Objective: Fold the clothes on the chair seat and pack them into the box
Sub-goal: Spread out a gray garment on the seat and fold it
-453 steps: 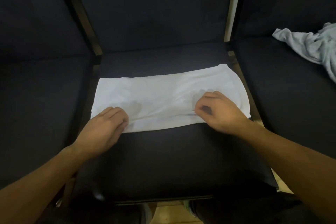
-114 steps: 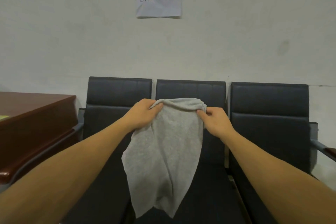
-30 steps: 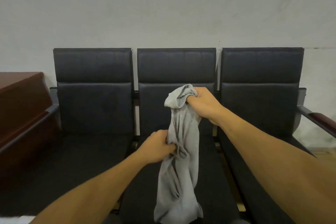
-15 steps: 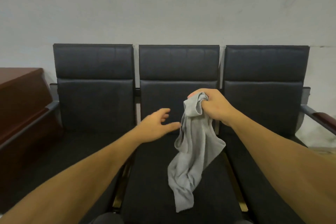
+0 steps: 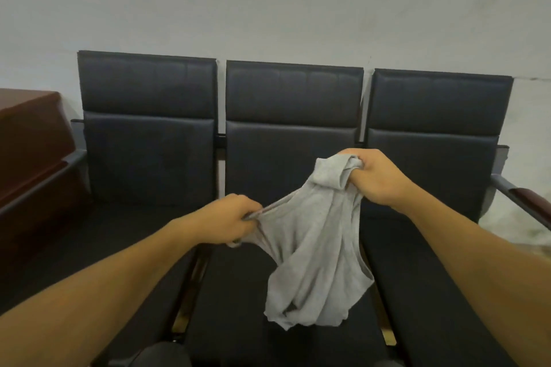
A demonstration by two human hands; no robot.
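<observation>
Head view is showing the left hand [image 5: 231, 219], half a second ago spread and empty, now pinching an edge of the grey garment [image 5: 310, 250] at 9 o'clock of it. The right hand [image 5: 374, 177] is clutching its bunched top at 1 o'clock, the cloth hanging above the middle chair seat [image 5: 238, 307]. The flanking seats are lying bare at 3 and 9 o'clock.

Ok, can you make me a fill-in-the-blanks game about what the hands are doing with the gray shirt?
1. The gray garment is held by ____ hands.
2. The right hand grips the cloth ____ than the left hand does.
3. Behind the cloth stand ____ black chairs in a row.
4. The garment's loose bottom end hangs over the ____ chair's seat.

Missing words: two; higher; three; middle
</observation>
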